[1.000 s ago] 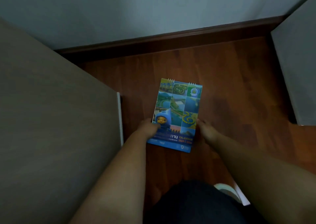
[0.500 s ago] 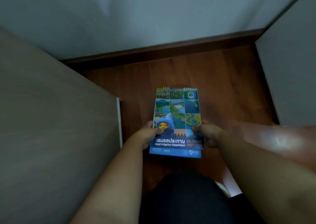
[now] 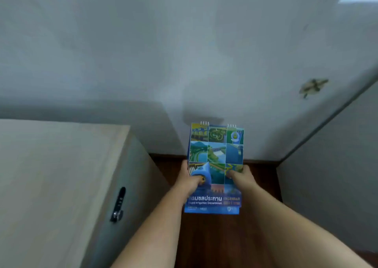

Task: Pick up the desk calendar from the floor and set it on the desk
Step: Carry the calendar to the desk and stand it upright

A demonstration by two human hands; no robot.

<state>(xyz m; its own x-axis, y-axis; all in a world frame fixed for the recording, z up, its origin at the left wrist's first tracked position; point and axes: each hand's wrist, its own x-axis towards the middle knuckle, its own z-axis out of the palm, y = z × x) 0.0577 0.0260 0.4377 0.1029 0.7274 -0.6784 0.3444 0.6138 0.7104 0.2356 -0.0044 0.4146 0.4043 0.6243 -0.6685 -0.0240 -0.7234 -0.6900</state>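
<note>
There is 1 desk calendar (image 3: pixel 216 155), with 2 short runs of wire binding at its top edge, and 2 hands are on it: 1 left hand (image 3: pixel 189 180) and 1 right hand (image 3: pixel 242 177), each at the end of 1 bare forearm. To the left stands 1 bench (image 3: pixel 51 165) carrying 1 black lock or handle (image 3: pixel 118 205) on its side panel. The wall (image 3: pixel 184 53) bears 1 dark blotch (image 3: pixel 313 86), and 1 pale panel (image 3: pixel 337 175) stands at right.

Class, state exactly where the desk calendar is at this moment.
In the head view the desk calendar is right of centre, held off the floor by the left hand and right hand, just right of the desk.
</note>
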